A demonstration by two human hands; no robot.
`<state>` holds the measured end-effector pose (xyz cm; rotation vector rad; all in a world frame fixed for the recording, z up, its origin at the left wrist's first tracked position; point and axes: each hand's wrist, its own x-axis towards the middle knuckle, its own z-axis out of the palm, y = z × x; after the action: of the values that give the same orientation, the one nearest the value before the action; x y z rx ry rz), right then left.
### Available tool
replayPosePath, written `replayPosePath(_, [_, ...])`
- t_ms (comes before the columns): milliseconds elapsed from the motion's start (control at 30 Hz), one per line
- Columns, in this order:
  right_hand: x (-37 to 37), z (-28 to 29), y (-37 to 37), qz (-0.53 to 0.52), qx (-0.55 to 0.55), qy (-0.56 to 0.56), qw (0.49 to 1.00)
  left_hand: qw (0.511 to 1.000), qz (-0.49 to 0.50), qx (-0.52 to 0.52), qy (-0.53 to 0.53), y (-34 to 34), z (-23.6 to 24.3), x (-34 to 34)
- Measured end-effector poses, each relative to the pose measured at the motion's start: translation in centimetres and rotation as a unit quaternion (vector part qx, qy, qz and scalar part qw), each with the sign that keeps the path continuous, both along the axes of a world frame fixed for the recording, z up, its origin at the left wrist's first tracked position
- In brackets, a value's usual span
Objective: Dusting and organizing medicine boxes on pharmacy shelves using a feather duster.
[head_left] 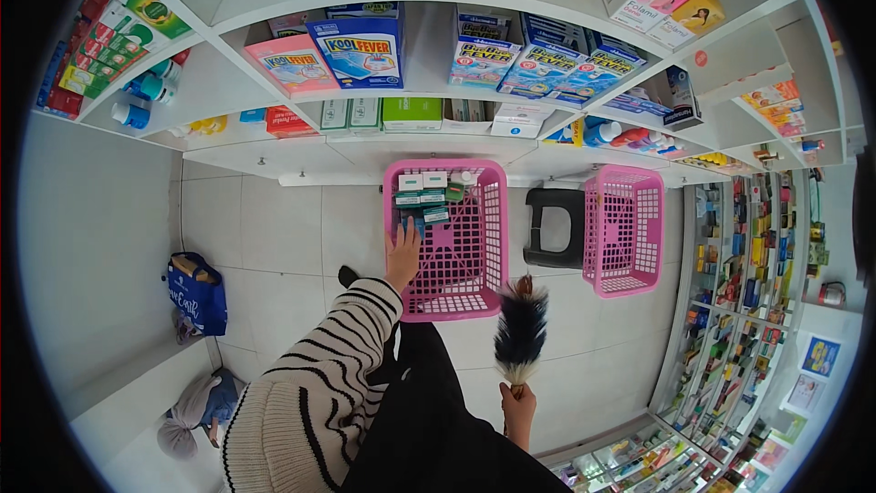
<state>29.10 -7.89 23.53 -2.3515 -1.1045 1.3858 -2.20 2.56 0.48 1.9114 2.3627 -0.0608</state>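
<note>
While its fingers lie stretched and close together on the left rim of the pink basket (474,265), the left hand (402,256) reaches toward the small boxes (424,199) stacked at the far end. The right hand (517,409) is fisted around a feather duster (520,329), plume up, clear of the floor.

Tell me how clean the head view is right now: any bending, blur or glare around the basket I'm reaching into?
Head view: light is even and flat, no strong glare; the fisheye bows the shelf edges toward the rim, and the corners go black. The left hand on the pink basket and the right hand holding the feather duster look sharp; the small boxes inside are too small to read.
</note>
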Motion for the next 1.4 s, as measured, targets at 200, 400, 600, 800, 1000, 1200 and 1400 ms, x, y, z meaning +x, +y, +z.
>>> replayPosePath(200, [0.6,-1.0,-0.8,0.08,0.044,-0.05,0.995,0.995,0.032,0.091,0.035,0.7,-1.5,-3.0])
replayPosePath(400, [-1.1,0.3,-0.1,0.106,0.066,-0.066,0.99,0.984,-0.006,0.075,-0.159,0.7,3.3,-4.7])
replayPosePath(600, [-6.2,1.1,2.6,0.053,0.13,0.094,0.986,0.868,0.024,0.185,-0.46,-3.1,16.0,-6.6])
replayPosePath(800, [-18.9,6.9,5.6,0.118,0.126,0.397,0.902,0.601,0.05,0.232,-0.763,-7.1,28.4,-10.0])
replayPosePath(1000, [-29.2,10.1,2.8,0.223,0.207,0.421,0.855,0.563,0.177,0.24,-0.771,-11.5,32.5,-14.4])
replayPosePath(1200, [-35.4,11.2,-2.0,0.13,0.129,0.521,0.834,0.336,0.091,0.158,-0.924,-20.1,29.5,-18.0])
replayPosePath(1400, [-35.8,13.5,-2.0,0.269,0.167,0.463,0.828,0.178,0.059,0.148,-0.971,-22.0,31.3,-20.5])
